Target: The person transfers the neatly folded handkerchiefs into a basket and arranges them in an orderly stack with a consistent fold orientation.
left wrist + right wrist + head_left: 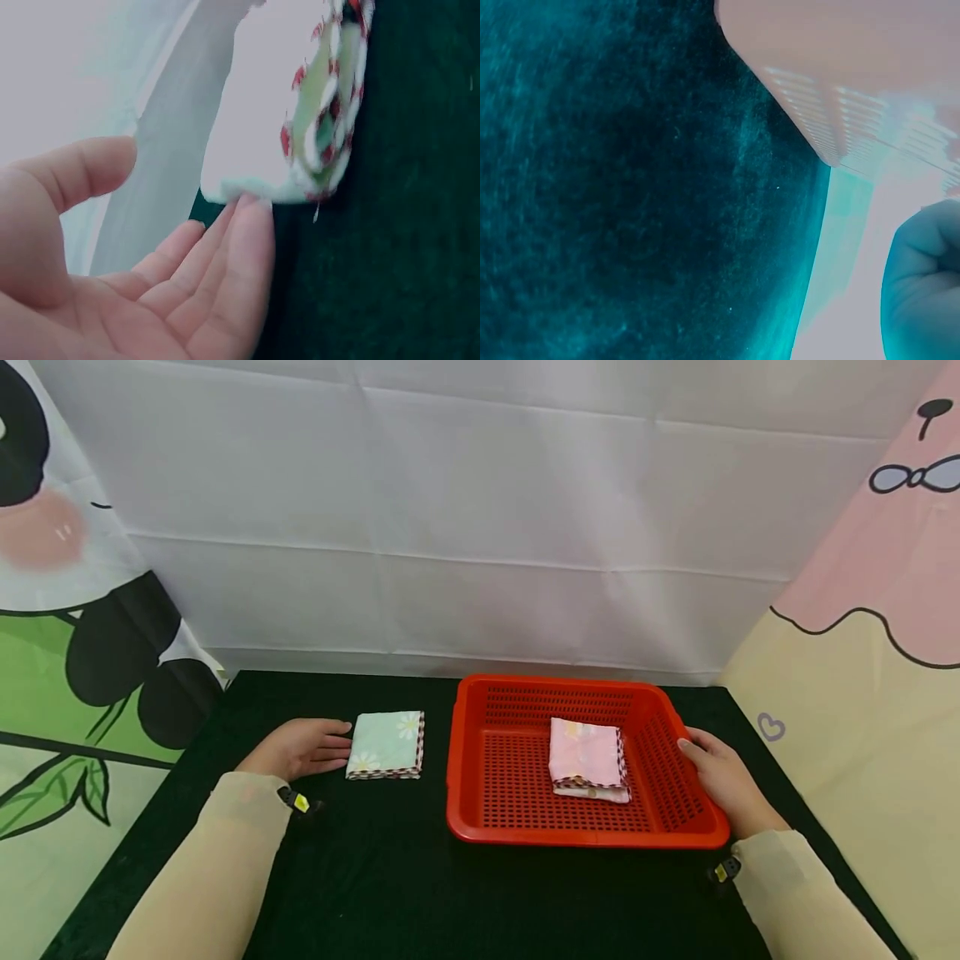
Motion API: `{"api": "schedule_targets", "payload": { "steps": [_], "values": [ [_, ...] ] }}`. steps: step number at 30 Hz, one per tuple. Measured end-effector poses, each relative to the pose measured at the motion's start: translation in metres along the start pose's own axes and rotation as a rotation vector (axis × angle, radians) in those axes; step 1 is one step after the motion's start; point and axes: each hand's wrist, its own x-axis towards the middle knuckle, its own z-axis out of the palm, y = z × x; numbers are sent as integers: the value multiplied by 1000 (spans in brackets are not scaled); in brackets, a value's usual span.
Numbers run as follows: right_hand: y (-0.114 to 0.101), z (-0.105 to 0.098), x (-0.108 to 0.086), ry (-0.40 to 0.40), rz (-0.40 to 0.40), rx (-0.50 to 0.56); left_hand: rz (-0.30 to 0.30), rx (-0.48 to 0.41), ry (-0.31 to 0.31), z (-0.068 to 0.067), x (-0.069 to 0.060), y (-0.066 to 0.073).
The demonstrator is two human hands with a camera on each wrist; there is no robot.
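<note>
Holding its fingers straight, the nearer left hand (302,749) is touching the folded, nearly square mint-green cloth (385,745) lying just to its right; farther off, the right hand (731,778) is gripping a rectangular red plastic basket (585,838)

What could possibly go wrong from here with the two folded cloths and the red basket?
The mint cloth could slip or unfold if it were lifted now: only fingertips of the left hand meet its edge, while the thumb stands apart from it.

The red basket might swing or tilt if pulled, since the right hand holds it at one side only.

The pink cloth lies loose inside, so it could then slide.
</note>
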Motion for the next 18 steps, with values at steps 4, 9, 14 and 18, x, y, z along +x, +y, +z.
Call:
{"api": "schedule_targets", "payload": {
  "steps": [4, 9, 14, 18],
  "values": [
    [-3, 1, -1, 6, 0, -1, 27, 47, 27, 3, -3, -2],
    [-4, 3, -2, 13, -13, -7, 70, 93, 36, 6, -5, -6],
    [-4, 4, -2, 20, -16, -13, 90, 90, 26, 8, -6, -7],
    [-3, 5, -3, 19, -6, -16, 93, 86, 21, 10, -4, -7]
  ]
}}
